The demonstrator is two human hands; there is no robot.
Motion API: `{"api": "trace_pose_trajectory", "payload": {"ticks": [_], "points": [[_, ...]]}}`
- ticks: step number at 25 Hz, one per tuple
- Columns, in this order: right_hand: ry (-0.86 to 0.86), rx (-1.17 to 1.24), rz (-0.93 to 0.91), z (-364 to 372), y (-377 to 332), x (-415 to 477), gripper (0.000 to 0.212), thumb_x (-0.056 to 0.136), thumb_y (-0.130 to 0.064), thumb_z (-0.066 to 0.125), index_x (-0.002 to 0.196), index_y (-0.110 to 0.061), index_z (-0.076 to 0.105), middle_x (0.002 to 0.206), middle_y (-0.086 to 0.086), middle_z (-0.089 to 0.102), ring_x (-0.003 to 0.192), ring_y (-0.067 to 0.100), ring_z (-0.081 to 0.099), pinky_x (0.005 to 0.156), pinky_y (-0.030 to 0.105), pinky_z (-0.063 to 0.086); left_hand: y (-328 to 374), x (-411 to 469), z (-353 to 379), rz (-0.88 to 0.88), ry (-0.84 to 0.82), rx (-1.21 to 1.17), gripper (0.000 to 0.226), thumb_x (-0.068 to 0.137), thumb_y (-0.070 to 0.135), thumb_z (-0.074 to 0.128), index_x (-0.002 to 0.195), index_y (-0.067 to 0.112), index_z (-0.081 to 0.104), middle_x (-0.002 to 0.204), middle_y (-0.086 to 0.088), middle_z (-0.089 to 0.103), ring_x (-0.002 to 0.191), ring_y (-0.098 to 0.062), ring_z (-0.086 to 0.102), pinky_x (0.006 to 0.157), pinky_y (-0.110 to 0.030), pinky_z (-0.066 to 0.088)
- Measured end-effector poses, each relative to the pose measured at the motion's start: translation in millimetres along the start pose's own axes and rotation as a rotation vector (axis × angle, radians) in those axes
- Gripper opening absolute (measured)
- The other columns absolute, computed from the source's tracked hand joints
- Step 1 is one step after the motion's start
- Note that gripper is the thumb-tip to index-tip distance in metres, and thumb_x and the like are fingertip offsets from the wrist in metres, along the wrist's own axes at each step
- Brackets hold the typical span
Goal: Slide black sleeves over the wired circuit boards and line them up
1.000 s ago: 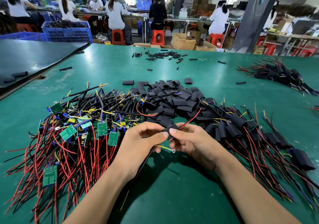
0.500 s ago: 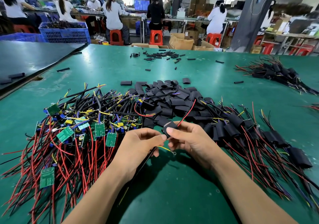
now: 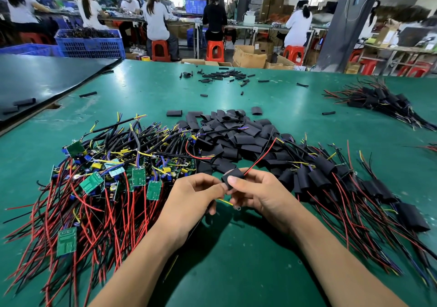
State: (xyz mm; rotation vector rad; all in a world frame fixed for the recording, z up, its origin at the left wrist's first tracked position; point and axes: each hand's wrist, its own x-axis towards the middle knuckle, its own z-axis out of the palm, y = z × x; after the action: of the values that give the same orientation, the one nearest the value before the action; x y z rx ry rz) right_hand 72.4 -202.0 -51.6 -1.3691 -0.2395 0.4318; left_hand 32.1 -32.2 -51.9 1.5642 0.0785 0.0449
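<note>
On the green workbench [image 3: 236,271], a tangle of bare circuit boards [image 3: 94,183] with red and black wires lies at the left. At centre, a worker's left hand [image 3: 191,202] curls round one board's leads [image 3: 224,202], thumb touching the end of a black sleeve [image 3: 233,177]. The right hand [image 3: 257,193] pinches that sleeve between thumb and fingertips, just above the table. A red wire [image 3: 262,155] runs out of the sleeve's far end. The board itself is hidden inside, so the sliding step looks nearly finished. Behind the hands lies a heap of loose sleeves [image 3: 236,136]; to the right, sleeved boards [image 3: 331,176] lie in a row. The next move likely calls for seating the sleeve squarely, then laying the piece alongside that row, wires pointing the same way.
</note>
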Motion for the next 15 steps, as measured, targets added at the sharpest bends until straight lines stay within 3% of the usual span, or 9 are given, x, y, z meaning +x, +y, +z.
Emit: {"api": "trace_pose_trajectory", "payload": {"ticks": [3, 6, 8, 11, 15], "points": [[0.035, -0.012, 0.034, 0, -3, 0, 0.035, 0.075, -0.032, 0.084, 0.097, -0.01, 0.069, 0.071, 0.005, 0.064, 0.053, 0.016, 0.05, 0.051, 0.024, 0.041, 2, 1, -2, -0.043, 0.0, -0.086, 0.006, 0.08, 0.011, 0.077, 0.078, 0.007, 0.073, 0.073, -0.01, 0.069, 0.046, -0.017, 0.044, 0.05, -0.021, 0.04], [0.028, 0.086, 0.073, -1, -11, -2, 0.019, 0.076, -0.029, 0.075, 0.082, -0.014, 0.065, 0.063, 0.002, 0.056, 0.049, 0.011, 0.043, 0.049, 0.022, 0.034, 7, 2, -3, -0.128, -0.012, -0.277, 0.007, 0.074, 0.02, 0.077, 0.077, 0.014, 0.075, 0.076, -0.011, 0.069, 0.045, -0.018, 0.049, 0.048, -0.021, 0.043], [0.08, 0.238, 0.038, 0, -18, -3, 0.012, 0.075, -0.027, 0.071, 0.071, -0.019, 0.064, 0.064, 0.003, 0.057, 0.048, 0.011, 0.047, 0.048, 0.022, 0.04, 8, 3, -3, -0.146, 0.03, -0.397, 0.014, 0.082, 0.026, 0.071, 0.083, 0.012, 0.075, 0.079, -0.01, 0.071, 0.048, -0.018, 0.056, 0.049, -0.023, 0.049], [0.261, 0.487, -0.119, -6, -28, -2, 0.012, 0.074, -0.024, 0.07, 0.078, -0.014, 0.065, 0.067, 0.006, 0.065, 0.05, 0.013, 0.054, 0.049, 0.023, 0.049, 7, 7, 0, -0.162, 0.135, -0.399, 0.034, 0.095, 0.041, 0.056, 0.098, 0.009, 0.07, 0.084, -0.007, 0.075, 0.059, -0.018, 0.067, 0.06, -0.027, 0.05], [0.369, 0.679, -0.202, -14, -39, -4, 0.013, 0.076, -0.02, 0.069, 0.076, -0.009, 0.077, 0.081, 0.008, 0.076, 0.057, 0.011, 0.065, 0.057, 0.021, 0.057, 4, 5, 5, -0.147, 0.196, -0.362, 0.034, 0.098, 0.042, 0.053, 0.108, 0.011, 0.064, 0.094, -0.011, 0.077, 0.067, -0.021, 0.069, 0.062, -0.029, 0.049]]}}
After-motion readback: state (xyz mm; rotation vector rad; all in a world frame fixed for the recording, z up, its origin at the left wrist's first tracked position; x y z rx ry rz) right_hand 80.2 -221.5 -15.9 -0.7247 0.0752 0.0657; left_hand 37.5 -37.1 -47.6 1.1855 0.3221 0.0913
